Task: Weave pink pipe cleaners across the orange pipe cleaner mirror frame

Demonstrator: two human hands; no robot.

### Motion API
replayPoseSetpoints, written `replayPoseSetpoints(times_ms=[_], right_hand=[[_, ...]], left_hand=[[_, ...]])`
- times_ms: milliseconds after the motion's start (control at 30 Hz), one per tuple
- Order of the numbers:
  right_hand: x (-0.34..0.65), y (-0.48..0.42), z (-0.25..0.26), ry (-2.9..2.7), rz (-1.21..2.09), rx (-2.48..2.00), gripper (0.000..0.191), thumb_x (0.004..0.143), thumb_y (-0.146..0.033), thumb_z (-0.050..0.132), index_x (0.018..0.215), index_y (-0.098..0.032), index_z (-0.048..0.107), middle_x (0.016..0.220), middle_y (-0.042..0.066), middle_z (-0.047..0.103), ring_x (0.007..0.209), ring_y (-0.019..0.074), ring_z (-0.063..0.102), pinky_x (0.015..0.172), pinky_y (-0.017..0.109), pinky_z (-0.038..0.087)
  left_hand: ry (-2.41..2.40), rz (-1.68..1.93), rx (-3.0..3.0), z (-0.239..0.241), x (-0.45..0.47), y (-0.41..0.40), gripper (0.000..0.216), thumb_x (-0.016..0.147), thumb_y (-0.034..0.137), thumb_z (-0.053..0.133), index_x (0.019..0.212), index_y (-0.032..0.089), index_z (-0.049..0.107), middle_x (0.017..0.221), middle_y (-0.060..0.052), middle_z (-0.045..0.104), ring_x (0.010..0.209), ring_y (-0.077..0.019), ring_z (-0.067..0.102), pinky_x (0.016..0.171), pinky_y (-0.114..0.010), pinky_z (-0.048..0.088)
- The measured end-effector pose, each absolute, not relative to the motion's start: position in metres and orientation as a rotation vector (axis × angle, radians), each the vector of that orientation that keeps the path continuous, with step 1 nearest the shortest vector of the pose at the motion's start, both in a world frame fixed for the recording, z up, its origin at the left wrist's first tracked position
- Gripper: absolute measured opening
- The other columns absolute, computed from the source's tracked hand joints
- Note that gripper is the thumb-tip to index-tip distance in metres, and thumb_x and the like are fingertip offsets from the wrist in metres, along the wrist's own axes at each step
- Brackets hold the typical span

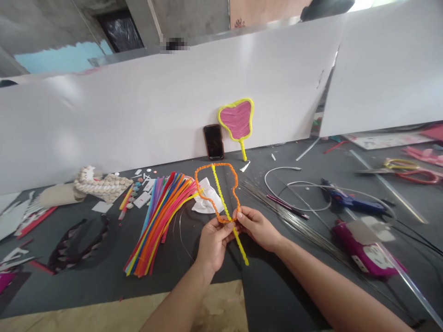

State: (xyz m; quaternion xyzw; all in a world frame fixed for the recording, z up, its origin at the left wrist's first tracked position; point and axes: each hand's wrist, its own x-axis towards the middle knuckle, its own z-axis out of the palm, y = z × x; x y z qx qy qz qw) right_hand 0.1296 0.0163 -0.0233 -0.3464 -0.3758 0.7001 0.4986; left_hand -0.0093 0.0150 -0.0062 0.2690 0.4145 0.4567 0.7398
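Both my hands hold a fan-shaped frame of twisted pipe cleaners above the dark table. Its outline is an orange pipe cleaner (pixel 236 184), bent into a wavy loop. A yellow pipe cleaner (pixel 220 191) runs down its middle and sticks out below as a stem. My left hand (pixel 215 237) pinches the loop's bottom where orange and yellow cross. My right hand (pixel 258 226) grips the orange pipe cleaner just right of that crossing. Left of the frame lies a bundle of colourful pipe cleaners (pixel 157 226). A crumpled white tissue (pixel 208 198) shows behind the loop.
A finished yellow-edged pink fan (pixel 237 120) and a phone (pixel 213 142) lean against the white board (pixel 138 106). At right are thin metal wires (pixel 294 226), a blue glue gun (pixel 353 200), scissors (pixel 398 173) and a magenta power strip (pixel 367 253). A dark braided headband (pixel 81 246) lies left.
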Motion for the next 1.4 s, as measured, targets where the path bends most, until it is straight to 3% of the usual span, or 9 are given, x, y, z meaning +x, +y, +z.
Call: replayPoseSetpoints(times_ms=[467, 667, 1400], right_hand=[[0.1293, 0.0163, -0.0214, -0.741, 1.716, -0.744, 0.027, 0.076, -0.044, 0.070, 0.083, -0.018, 0.064, 0.068, -0.002, 0.055, 0.060, 0.0104, 0.049, 0.062, 0.026, 0.043], [0.1306, 0.0181, -0.0182, -0.633, 1.698, -0.731, 0.026, 0.075, -0.042, 0.072, 0.077, -0.018, 0.062, 0.062, -0.003, 0.051, 0.054, 0.0082, 0.044, 0.055, 0.022, 0.039], [0.1320, 0.0203, -0.0190, -0.744, 1.744, -0.723, 0.031, 0.076, -0.046, 0.069, 0.073, -0.018, 0.056, 0.062, -0.003, 0.050, 0.055, 0.0092, 0.047, 0.054, 0.024, 0.043]], left_hand=[[0.900, 0.980, 0.656, -0.0017, -0.0125, 0.0202, 0.025, 0.061, 0.020, 0.081, 0.077, 0.014, 0.064, 0.069, 0.001, 0.064, 0.061, -0.0090, 0.060, 0.063, -0.022, 0.052], [0.909, 0.923, 0.636, -0.0010, -0.0129, 0.0185, 0.025, 0.061, 0.019, 0.080, 0.077, 0.014, 0.062, 0.071, 0.000, 0.064, 0.061, -0.0090, 0.059, 0.059, -0.022, 0.053], [0.980, 0.978, 0.562, -0.0019, -0.0072, 0.0170, 0.032, 0.056, 0.026, 0.084, 0.074, 0.012, 0.061, 0.063, -0.002, 0.068, 0.056, -0.0128, 0.065, 0.057, -0.022, 0.054]])
